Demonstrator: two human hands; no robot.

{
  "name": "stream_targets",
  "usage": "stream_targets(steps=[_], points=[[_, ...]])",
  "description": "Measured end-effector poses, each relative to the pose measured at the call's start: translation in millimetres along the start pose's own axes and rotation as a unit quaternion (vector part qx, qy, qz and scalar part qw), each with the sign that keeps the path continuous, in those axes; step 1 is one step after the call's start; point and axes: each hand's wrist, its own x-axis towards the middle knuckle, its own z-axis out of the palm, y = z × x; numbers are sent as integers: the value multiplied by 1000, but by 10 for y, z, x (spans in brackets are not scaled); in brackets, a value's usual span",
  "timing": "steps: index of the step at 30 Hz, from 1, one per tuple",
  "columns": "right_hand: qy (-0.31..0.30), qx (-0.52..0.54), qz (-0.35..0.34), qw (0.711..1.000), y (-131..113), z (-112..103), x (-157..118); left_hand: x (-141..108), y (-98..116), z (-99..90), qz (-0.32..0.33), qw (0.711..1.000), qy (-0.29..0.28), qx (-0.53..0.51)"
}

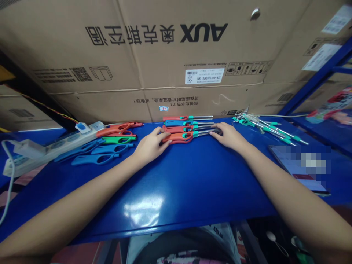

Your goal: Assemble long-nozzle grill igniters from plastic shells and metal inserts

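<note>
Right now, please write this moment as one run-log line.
left hand: on orange lighter | right hand: at metal rods | left side: separate handles | right side: separate rods

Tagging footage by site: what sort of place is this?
Probably a small assembly workbench: a blue work surface, loose lighter handles at left, metal rods with green fittings at right, joined lighters between the hands.

Slim bare forearms [101,194], bare hands [150,147], pink-patterned dark clothing [189,246]
</note>
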Motion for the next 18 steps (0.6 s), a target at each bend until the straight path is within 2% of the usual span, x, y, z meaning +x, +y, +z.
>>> stream_targets(steps=[5,11,18], points=[[11,10,3,1000,3,26,-9,-13,4,-10,5,1000,17,12],[52,3,38,998,65,81,10,-12,-3,6,43,998,45,19],[41,21,29,999,111,166,38,-10,-14,68,76,995,57,22]])
